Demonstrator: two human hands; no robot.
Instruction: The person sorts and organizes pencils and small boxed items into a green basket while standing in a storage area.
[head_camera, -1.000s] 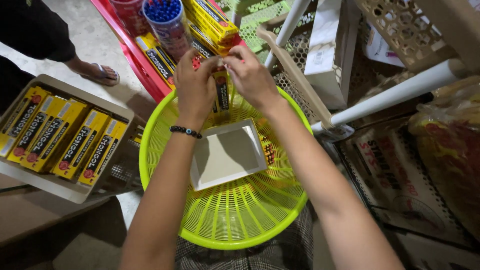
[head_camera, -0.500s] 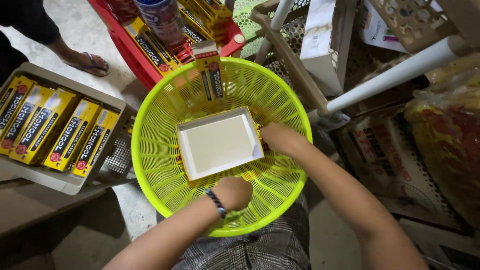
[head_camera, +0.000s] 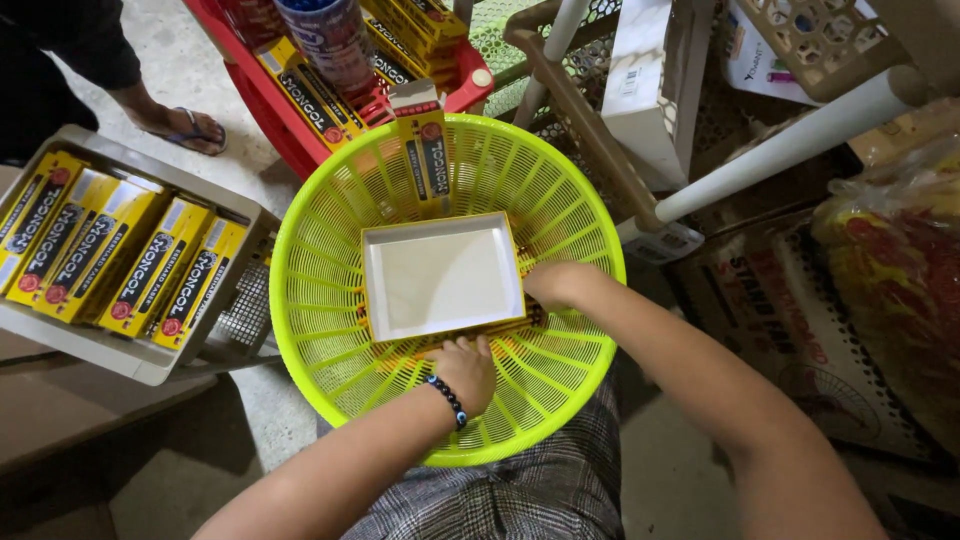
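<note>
1. Left hand (head_camera: 466, 368) is curling its fingers at the near edge of the shallow white cardboard tray (head_camera: 441, 276); right hand (head_camera: 553, 285) is gripping its right edge.
2. Tray is lying flat, open side up, inside the round neon-yellow plastic basket (head_camera: 330, 330), which is sitting on the person's lap.
3. A yellow pencil box (head_camera: 427, 155) is leaning upright on the basket's far wall.
4. More yellow boxes are filling a grey tray (head_camera: 110, 350) to the left.
</note>
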